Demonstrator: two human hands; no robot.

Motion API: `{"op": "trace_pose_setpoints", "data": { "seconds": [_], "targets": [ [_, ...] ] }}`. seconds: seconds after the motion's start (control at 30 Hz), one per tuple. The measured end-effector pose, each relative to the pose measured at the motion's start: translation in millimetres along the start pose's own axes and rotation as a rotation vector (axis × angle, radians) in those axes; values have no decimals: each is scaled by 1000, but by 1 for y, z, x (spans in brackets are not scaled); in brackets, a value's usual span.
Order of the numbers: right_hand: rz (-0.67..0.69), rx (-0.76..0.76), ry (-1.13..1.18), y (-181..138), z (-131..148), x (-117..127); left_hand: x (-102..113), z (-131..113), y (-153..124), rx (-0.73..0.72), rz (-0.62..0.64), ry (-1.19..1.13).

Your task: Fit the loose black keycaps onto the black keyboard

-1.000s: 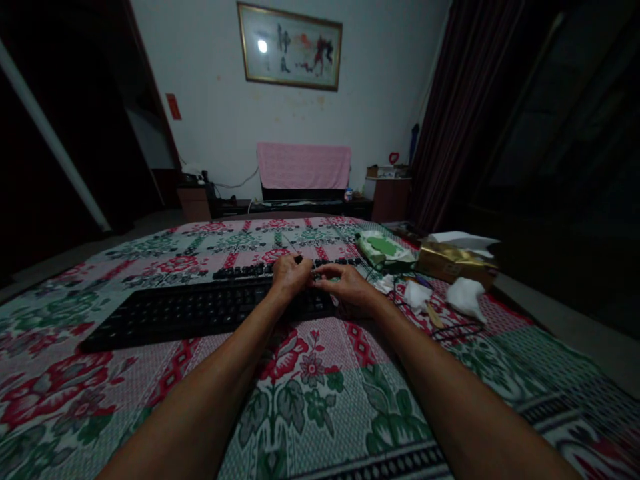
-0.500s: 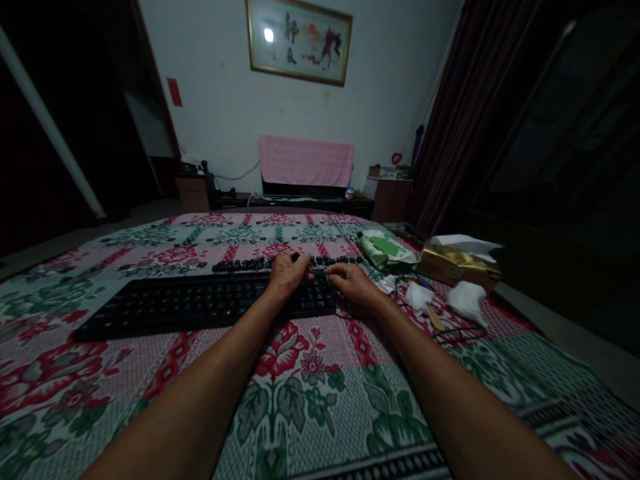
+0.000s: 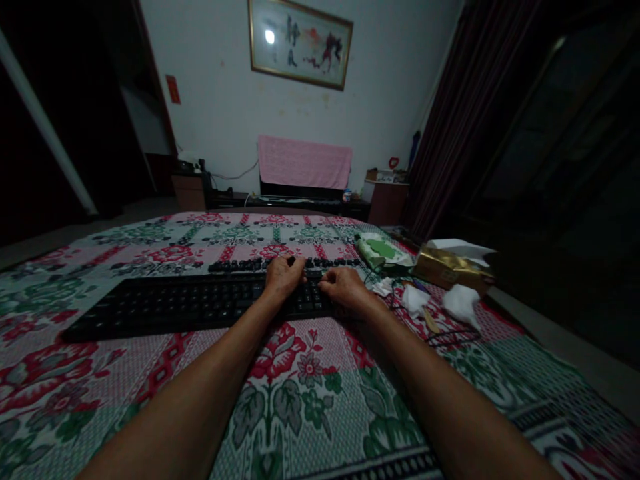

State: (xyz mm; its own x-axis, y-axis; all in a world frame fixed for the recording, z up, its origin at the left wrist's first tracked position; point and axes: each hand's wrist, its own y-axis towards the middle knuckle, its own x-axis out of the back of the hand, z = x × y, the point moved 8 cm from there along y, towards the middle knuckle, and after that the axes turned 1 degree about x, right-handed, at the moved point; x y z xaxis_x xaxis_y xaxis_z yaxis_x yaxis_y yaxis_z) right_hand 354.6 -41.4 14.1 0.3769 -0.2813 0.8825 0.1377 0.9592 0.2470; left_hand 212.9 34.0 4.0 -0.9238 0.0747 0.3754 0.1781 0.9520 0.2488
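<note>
A long black keyboard (image 3: pixel 190 303) lies across the patterned cloth in front of me. Behind its far edge runs a row of loose black keycaps (image 3: pixel 235 265). My left hand (image 3: pixel 284 277) is over the right part of the keyboard, thumb and fingers pinched around a small dark piece that looks like a keycap (image 3: pixel 291 261). Just right of it, my right hand (image 3: pixel 345 285) has its fingertips pressed together at the number pad's right side. Whatever those fingertips hold is too small and dark to make out.
To the right are a green-white wipes pack (image 3: pixel 383 251), a gold tissue box (image 3: pixel 450 267), crumpled white tissues (image 3: pixel 461 303), a flat wooden stick (image 3: pixel 431 321) and a dark cable (image 3: pixel 453 337). A pink cloth (image 3: pixel 305 162) drapes a screen by the far wall.
The view has shifted slightly. My right hand's fingertips have come down a little toward the number pad. My left hand keeps its pinch in nearly the same place.
</note>
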Motion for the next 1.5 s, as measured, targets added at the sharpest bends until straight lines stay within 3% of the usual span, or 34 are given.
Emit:
{"op": "trace_pose_setpoints", "data": {
  "seconds": [0.13, 0.33, 0.6, 0.9, 1.2, 1.5],
  "targets": [
    [-78, -32, -10, 2, -7, 8, 1, -2, -2, 11, 11, 22],
    [-182, -98, -157, 2, -42, 13, 2, -8, -4, -25, 8, 69],
    [-16, -67, -158, 3, -48, 8, 1, -8, -4, -54, -1, 104],
    [77, -77, -285, 8, -39, 7, 2, -11, -8, -36, 9, 79],
    [-36, -235, -324, 33, -94, 28, 2, -10, -9, -19, 8, 76],
    [8, -260, -363, 39, -103, 25, 3, -13, -10, -35, 12, 86]
  ]
}}
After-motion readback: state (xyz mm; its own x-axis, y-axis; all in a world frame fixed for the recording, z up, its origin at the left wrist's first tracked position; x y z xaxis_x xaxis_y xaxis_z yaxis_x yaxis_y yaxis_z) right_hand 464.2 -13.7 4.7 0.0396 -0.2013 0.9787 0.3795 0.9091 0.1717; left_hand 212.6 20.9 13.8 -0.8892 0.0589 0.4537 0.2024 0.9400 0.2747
